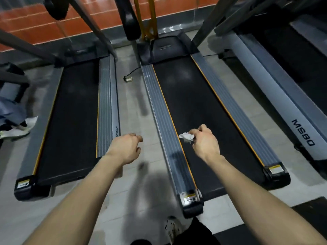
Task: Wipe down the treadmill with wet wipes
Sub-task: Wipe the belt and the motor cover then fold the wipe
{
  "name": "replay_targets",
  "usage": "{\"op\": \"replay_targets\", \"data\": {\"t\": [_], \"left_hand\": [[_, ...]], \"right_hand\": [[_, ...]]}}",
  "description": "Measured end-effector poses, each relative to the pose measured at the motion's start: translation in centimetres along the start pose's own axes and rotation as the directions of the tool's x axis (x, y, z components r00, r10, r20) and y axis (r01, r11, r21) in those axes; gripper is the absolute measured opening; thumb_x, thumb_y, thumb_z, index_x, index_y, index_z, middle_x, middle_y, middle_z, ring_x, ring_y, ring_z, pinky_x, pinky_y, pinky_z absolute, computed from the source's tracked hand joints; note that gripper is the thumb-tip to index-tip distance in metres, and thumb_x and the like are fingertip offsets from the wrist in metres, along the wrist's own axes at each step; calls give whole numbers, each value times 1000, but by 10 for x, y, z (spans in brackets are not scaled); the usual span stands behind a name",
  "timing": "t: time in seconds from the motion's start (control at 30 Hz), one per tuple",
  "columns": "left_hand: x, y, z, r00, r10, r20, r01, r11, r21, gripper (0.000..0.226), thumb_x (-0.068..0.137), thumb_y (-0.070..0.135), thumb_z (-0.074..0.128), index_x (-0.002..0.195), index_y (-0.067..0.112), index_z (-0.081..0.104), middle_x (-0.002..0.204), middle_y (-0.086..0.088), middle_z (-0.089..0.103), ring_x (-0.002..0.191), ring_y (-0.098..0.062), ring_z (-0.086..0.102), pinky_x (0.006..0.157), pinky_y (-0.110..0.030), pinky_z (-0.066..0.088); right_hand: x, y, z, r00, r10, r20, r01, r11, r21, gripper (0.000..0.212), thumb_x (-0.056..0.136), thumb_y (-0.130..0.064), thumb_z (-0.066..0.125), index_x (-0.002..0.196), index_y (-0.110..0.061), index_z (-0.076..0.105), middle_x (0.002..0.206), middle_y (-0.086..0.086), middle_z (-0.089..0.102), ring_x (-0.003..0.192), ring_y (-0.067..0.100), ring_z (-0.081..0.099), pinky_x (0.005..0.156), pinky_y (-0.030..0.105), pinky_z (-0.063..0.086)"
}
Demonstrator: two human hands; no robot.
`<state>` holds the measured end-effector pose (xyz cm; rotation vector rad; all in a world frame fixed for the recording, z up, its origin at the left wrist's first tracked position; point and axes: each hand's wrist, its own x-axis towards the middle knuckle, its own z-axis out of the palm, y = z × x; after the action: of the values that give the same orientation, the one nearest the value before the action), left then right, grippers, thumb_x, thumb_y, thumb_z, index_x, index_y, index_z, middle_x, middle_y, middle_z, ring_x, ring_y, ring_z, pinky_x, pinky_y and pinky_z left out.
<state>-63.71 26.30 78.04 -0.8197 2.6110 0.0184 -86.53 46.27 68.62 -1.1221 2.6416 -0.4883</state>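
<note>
The right hand pinches a crumpled white wet wipe between thumb and curled fingers. The wad sticks out to the left of the knuckles. It sits over the orange stripe where the middle treadmill's running belt meets its ribbed grey left side rail - whether it touches the surface cannot be told from this angle. The hand itself is above the rear half of the belt, its forearm reaching in from the lower right.

The left hand holds nothing: its fingers are loosely curled with the thumb apart. It hangs over the strip of tiled floor between the middle treadmill and the left treadmill, near that machine's right rail.

The middle treadmill runs away from the camera to a black motor cover at its far end. Its near-left end cap carries a small warning sticker, and just beside it - at the bottom of the view - is the person's own shoe. The right side rail also has an orange stripe on its inner edge.

To the right stands a third treadmill with "MS80" lettered on its grey side. On the floor near the head of the middle machine lies a plug on a dark cable. At the far left edge another person's pale shoe shows on the floor. A red brick-pattern wall runs behind the machines.
</note>
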Motion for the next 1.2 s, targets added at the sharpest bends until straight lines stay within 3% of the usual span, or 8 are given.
{"op": "replay_targets", "data": {"t": [0.27,0.37,0.53,0.7,0.8,0.93,1.1,1.2], "left_hand": [[140,-70,-41,975,218,36,-221,968,123,47,105,36,48,152,30,50,147,0,56,126,-28,61,90,-39,51],[204,-87,-46,948,311,68,-318,932,172,48,104,34,51,151,28,52,149,-2,57,130,-29,60,97,-38,51],[305,-94,-62,851,510,124,-523,800,293,47,96,33,53,143,31,60,143,-4,65,128,-29,62,102,-40,54],[361,-84,-75,778,606,166,-621,701,351,47,99,39,55,146,34,57,145,-2,63,131,-27,61,104,-41,52],[393,-69,-73,729,661,180,-669,632,391,47,100,41,55,146,33,57,147,0,62,133,-24,60,104,-37,50],[418,-48,-52,718,663,213,-677,594,434,46,99,43,56,144,35,58,145,1,63,129,-28,62,101,-40,52],[454,-1,6,642,720,263,-736,483,474,44,99,42,54,142,33,58,139,0,64,124,-28,64,97,-39,54],[481,28,53,585,738,337,-774,382,506,43,100,44,53,142,32,58,138,1,63,124,-28,64,96,-38,52]], "right_hand": [[62,-43,16,979,201,-20,-201,979,15,36,93,-16,60,124,-28,71,112,1,47,108,27,54,75,42,56],[92,-55,36,948,312,-58,-309,950,47,37,93,-15,60,126,-28,71,114,2,48,110,28,54,77,43,56],[129,-76,70,840,518,-164,-503,855,124,42,94,-12,60,130,-30,70,115,3,47,109,30,55,76,43,56],[127,-99,95,702,687,-186,-655,726,209,50,91,-5,59,132,-31,68,112,1,43,108,29,54,74,39,53],[135,-96,105,652,736,-180,-695,676,245,51,89,-6,62,133,-31,68,113,0,45,108,28,55,74,38,54],[149,-93,130,589,790,-172,-710,607,358,47,92,-8,62,134,-28,68,115,1,47,110,28,54,79,39,55],[174,-67,194,568,813,-124,-695,556,456,58,87,-6,60,141,-28,62,124,2,46,118,26,49,89,40,54],[195,-45,252,469,866,-172,-712,487,506,55,86,-5,58,136,-28,66,117,2,49,108,26,52,80,40,55]]}}
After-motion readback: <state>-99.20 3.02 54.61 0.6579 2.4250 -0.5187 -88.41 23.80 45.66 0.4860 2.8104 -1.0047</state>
